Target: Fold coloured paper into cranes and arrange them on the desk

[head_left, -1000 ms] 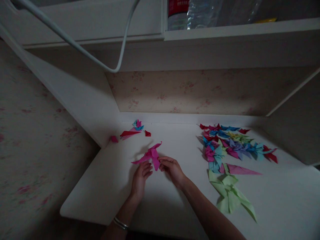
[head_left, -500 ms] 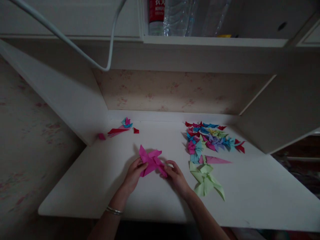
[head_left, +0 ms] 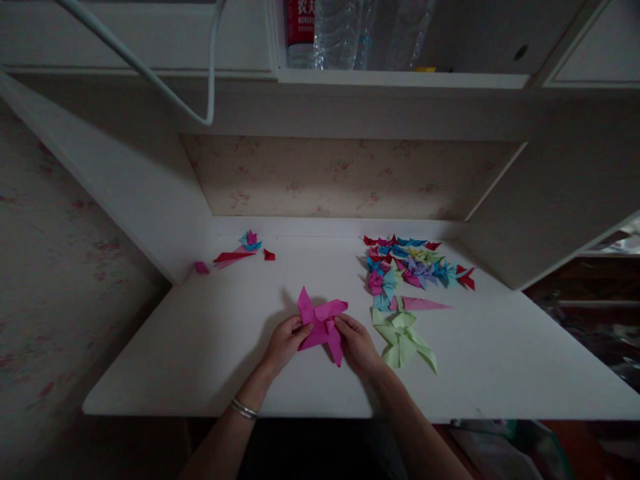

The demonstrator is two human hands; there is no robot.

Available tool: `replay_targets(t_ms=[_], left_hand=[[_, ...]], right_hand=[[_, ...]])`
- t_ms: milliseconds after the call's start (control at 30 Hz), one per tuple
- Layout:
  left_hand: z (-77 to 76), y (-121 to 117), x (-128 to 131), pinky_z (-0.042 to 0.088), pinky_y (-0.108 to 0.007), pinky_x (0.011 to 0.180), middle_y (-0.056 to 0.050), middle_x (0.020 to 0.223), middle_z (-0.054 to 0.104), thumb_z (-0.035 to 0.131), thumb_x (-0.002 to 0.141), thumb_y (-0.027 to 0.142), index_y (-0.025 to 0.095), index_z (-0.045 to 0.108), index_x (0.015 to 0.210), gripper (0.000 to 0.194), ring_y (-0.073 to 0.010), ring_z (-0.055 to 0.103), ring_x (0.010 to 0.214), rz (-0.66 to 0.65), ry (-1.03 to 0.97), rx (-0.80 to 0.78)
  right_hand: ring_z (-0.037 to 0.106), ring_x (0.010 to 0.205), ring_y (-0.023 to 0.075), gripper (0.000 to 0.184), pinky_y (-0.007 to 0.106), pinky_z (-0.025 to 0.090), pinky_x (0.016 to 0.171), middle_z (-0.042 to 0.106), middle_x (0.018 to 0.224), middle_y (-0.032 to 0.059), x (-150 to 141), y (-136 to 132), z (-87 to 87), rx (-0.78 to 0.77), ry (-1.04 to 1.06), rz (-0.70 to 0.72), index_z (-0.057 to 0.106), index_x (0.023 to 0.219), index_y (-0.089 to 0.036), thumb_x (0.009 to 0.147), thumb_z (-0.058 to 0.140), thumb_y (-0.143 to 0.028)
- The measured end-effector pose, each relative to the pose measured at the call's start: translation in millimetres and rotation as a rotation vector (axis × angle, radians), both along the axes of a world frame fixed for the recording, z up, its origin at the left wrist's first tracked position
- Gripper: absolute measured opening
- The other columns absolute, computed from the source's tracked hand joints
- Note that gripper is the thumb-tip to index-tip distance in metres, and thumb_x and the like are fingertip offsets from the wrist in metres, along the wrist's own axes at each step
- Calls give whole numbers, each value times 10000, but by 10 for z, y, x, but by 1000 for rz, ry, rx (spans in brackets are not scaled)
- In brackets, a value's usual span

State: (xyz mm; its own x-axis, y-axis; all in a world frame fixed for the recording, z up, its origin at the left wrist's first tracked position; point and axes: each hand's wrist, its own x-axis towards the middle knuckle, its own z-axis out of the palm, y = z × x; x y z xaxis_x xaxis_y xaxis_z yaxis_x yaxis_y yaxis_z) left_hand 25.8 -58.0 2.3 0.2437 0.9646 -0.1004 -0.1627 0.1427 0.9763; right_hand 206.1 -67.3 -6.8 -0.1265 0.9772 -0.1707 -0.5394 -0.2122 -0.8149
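A magenta origami paper, folded into a four-pointed pinwheel shape, is held just above the white desk. My left hand pinches its left side, the thumb lying on top. On the opposite side my right hand grips it near the centre fold, thumb and fingers closed on the paper. The fingers beneath the paper are hidden. A larger pale green origami piece of similar pointed shape lies right of my right hand. Behind that rests a pink pointed paper cone.
Several colourful origami pieces crowd the right rear of the desk. At the left rear lie a red folded strip, a small red piece and a magenta piece. A white lamp arm hangs above; plastic bottles stand on the shelf.
Both hands have shifted right with the magenta origami, which has turned so one point aims down toward me. My right hand now grips nearer its centre. The camera view has shifted slightly.
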Motion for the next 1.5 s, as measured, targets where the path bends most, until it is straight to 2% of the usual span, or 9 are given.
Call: replay_targets(t_ms=[333,567,733,867,1000,1067,1200,1300,1500], left_hand=[[26,-88,-22,498,-315,800,-87,960,727,673,772,378,138,691,1020,345,-234,666,877,-2,30,55],[68,-69,-29,493,-288,764,-75,924,732,701,736,403,144,709,977,354,-224,659,845,-30,42,-1],[55,-27,-5,477,-255,704,-58,880,723,681,751,409,141,706,914,315,-196,640,778,20,72,-17],[66,57,21,470,-250,699,-51,856,717,676,757,394,138,703,913,302,-187,631,766,57,54,-30],[93,183,51,469,-257,705,-52,850,714,669,764,404,134,697,953,331,-193,631,784,92,48,-7],[89,251,64,470,-262,706,-51,841,711,667,761,415,129,696,940,339,-196,630,784,106,51,5],[50,348,73,481,-277,715,-51,826,710,671,750,436,131,693,912,347,-202,638,779,109,54,0],[20,362,66,490,-285,743,-66,893,718,677,747,434,138,684,938,352,-211,649,819,100,44,2],[-9,323,45,496,-325,826,-104,969,720,688,748,421,140,660,975,362,-241,660,907,100,37,-4]], right_hand=[[630,760,161,272,283,467,739,717,895,51,-23,-89,92,20,35,25,716,960,-179,735,752,-327],[614,725,140,230,258,456,694,713,859,29,-14,-88,53,67,-25,65,726,911,-197,714,770,-307],[614,729,145,285,261,457,696,712,875,32,-16,-72,134,63,-17,100,715,964,-204,706,776,-310],[603,720,144,302,250,440,668,703,869,26,-31,6,202,54,-66,112,711,974,-208,719,760,-363],[512,538,112,355,228,365,522,651,680,-6,-48,167,187,6,-186,102,696,938,-186,706,748,-450],[475,507,101,365,223,336,500,630,646,-11,-54,250,151,-1,-230,80,686,909,-169,708,741,-468],[463,530,98,348,223,322,507,625,672,-5,-63,337,69,32,-286,29,684,888,-159,725,729,-463],[454,529,100,341,228,319,512,621,663,-9,-58,319,33,56,-338,15,689,874,-161,739,711,-473],[563,681,153,339,267,403,650,684,822,27,-40,264,66,68,-320,1,706,915,-181,739,715,-470]])
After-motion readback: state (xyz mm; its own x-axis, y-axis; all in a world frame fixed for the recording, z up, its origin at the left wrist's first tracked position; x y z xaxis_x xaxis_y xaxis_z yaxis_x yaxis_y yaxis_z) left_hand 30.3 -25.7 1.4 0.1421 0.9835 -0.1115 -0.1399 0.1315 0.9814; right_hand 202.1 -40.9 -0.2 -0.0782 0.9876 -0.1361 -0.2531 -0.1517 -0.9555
